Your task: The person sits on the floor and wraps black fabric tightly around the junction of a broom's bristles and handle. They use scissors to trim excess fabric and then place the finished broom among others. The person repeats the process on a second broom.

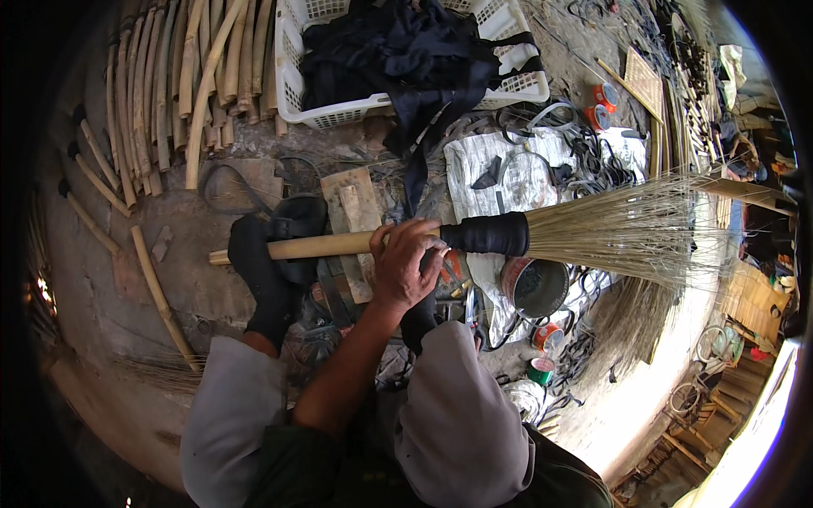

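Our left hand (pixel 405 264) grips the broom (pixel 461 236), which lies directly beneath it; we cannot make out our right hand. The bamboo handle (pixel 330 245) runs toward 9 o'clock, black wrapping (pixel 500 233) and bristles (pixel 601 227) toward 3; farther, at 12, sits a white basket (pixel 339 113).

No wording or number can be read with certainty. Two small red-orange cylindrical containers (pixel 605 95) near the white woven sheet (pixel 474 169) show pale patches too small to make out as letters. The same goes for another small red-orange round container (pixel 548 338) and the small green round container (pixel 539 371) just beside it.
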Available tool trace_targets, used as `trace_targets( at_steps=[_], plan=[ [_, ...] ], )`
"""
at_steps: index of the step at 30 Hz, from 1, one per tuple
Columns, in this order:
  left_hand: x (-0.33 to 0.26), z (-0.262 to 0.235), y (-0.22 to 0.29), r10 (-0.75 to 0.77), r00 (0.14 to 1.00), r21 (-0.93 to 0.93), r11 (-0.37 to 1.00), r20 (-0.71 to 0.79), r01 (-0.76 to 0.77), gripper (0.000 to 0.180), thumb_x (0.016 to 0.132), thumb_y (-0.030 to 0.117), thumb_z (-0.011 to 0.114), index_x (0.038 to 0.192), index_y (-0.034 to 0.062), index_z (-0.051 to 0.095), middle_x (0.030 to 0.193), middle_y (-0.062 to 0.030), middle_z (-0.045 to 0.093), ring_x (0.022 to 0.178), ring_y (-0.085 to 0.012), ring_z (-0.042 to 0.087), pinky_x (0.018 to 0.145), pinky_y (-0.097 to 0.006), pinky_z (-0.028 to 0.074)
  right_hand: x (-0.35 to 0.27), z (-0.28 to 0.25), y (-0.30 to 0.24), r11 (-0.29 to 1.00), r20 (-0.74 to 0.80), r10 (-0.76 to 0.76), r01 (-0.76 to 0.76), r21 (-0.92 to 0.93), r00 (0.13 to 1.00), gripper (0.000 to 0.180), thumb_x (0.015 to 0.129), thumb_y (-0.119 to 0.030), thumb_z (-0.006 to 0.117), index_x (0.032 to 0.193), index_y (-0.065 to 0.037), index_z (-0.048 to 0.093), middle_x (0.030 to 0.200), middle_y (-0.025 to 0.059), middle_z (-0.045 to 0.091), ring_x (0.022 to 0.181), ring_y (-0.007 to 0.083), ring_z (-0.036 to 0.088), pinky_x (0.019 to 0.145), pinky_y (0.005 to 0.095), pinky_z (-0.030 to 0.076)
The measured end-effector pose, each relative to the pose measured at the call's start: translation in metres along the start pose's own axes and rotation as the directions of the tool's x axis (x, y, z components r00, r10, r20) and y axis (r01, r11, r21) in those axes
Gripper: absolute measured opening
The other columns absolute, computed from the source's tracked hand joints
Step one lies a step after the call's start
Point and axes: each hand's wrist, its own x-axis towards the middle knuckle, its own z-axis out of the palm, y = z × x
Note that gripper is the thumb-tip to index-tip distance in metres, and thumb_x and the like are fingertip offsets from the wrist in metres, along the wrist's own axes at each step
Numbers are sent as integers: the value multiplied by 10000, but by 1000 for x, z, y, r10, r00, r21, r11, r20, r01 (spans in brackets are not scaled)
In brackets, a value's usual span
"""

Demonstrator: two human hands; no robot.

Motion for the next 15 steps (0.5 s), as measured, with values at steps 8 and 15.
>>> trace_targets(
  at_steps=[8,15],
  plan=[
    [0,0,0,6,1000,7,1000,0,-6,171,882,173,785,1006,166,669,1239,-12,721,1191,-218,657,1111,-451,313,1,-3,0,1000,2,-2,2,-1,1000,450,914,-323,711,1259,-62,586,1215,219,586,1181,440,533,977,538,449],
    [0,0,0,15,1000,8,1000,-12,-15,172,878,172,789,1000,173,667,1240,-3,717,1184,-216,659,1114,-454,312,10,-1,-1,1000,-27,-17,17,11,999,446,915,-324,711,1256,-65,587,1212,217,586,1178,439,534,974,537,450]
  ],
)
